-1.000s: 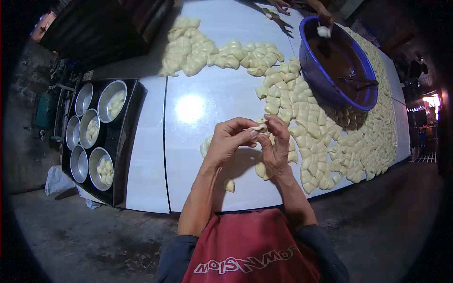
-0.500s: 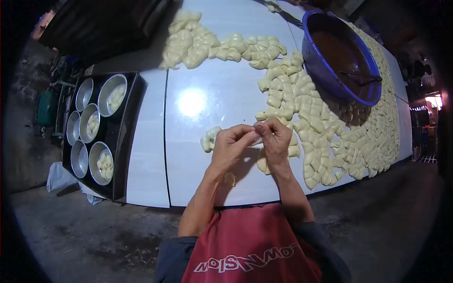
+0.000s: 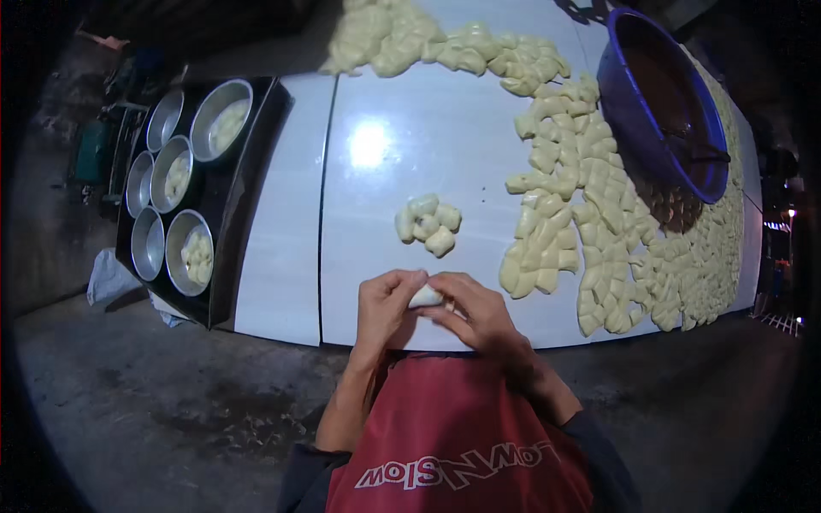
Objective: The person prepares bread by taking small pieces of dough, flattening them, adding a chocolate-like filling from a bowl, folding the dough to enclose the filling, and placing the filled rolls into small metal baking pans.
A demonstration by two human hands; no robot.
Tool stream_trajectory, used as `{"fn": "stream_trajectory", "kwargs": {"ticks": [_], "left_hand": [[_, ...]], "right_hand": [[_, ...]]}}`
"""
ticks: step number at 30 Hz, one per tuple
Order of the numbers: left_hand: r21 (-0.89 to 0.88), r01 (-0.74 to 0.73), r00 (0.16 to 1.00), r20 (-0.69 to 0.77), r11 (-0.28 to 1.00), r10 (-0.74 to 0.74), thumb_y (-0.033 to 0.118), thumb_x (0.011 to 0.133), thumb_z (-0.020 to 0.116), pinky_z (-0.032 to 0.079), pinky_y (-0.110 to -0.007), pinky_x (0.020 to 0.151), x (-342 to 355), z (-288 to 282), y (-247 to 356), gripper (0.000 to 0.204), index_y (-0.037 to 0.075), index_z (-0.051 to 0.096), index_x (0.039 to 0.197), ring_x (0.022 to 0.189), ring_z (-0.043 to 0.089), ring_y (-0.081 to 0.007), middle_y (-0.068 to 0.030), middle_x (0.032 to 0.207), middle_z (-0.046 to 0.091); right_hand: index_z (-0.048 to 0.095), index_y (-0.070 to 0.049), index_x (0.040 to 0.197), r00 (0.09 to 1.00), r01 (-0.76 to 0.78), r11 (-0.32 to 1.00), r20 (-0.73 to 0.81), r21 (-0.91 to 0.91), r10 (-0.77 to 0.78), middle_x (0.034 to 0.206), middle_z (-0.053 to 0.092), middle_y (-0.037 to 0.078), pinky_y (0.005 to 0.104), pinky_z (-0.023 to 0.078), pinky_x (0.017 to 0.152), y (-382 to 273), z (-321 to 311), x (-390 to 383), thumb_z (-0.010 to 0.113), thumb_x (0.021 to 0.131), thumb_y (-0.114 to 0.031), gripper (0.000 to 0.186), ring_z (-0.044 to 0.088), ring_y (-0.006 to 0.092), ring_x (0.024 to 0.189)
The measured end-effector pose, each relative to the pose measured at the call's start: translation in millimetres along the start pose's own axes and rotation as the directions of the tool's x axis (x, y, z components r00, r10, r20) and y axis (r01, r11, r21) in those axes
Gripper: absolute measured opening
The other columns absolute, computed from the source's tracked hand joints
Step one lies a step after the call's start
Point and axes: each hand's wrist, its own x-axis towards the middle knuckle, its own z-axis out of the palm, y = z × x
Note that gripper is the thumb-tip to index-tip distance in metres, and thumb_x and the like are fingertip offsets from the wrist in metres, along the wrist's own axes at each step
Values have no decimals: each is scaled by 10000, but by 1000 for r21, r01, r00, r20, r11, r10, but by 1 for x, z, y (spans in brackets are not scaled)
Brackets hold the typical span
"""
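Near the table's front edge, my left hand [image 3: 389, 303] and my right hand [image 3: 470, 309] meet over a small piece of pale dough [image 3: 426, 297]. Fingers and thumbs of both hands close on it, and part of it is hidden by them. Just beyond my hands, a small cluster of dough pieces [image 3: 428, 224] rests on the white table [image 3: 385, 175]. A sheet of scored, joined dough pieces [image 3: 539, 244] lies to the right of my right hand.
On the left, a black tray [image 3: 229, 244] holds several round metal pans [image 3: 190, 256], some with dough pieces inside. More scored dough [image 3: 453, 47] runs across the back and down the right. A blue basin [image 3: 611, 94] with brown contents stands among it.
My hands have come closer to the table's front edge and moved slightly left, with a dough piece now showing between them. The view has shifted, and the small dough cluster is uncovered.
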Motion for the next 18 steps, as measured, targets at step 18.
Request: {"fn": "stream_trajectory", "kwargs": {"ticks": [18], "left_hand": [[579,-210,945,-87,788,316,150,799,795,531,-308,632,28,10,21,699,18,435,1383,711,680,-180,-100,908,653]], "right_hand": [[625,4,1170,855,-389,921,-387,-38,345,977,672,190,350,521,669,23,-12,57,655,913,-196,327,666,207,771]]}}
